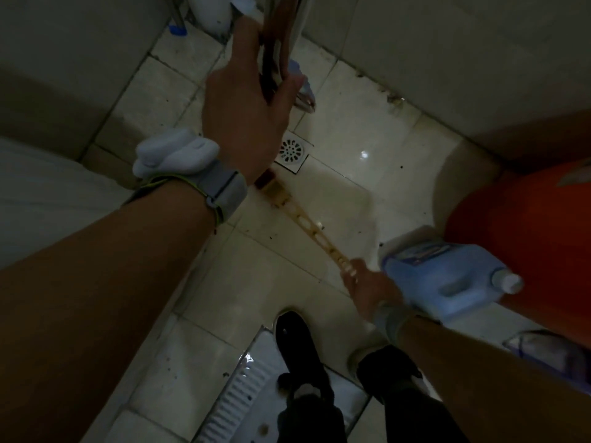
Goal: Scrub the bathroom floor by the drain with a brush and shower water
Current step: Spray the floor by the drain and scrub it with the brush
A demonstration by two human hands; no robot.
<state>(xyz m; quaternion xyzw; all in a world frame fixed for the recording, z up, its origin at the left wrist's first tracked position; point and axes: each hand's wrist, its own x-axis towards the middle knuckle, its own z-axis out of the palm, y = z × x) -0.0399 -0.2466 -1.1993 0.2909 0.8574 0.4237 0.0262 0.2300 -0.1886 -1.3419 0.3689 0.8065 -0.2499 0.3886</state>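
Yellowed brush [287, 206] is gripped at its end by the right hand [367, 282] to reach the drain [291, 150]; the left hand [246, 116] clutches an unclear brown thing [278, 30].

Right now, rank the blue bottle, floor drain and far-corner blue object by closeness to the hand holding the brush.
From the right hand:
1. Blue bottle, touching or nearly touching it, on its right.
2. Floor drain, just past the head of the brush.
3. Blue object, far corner, top left.
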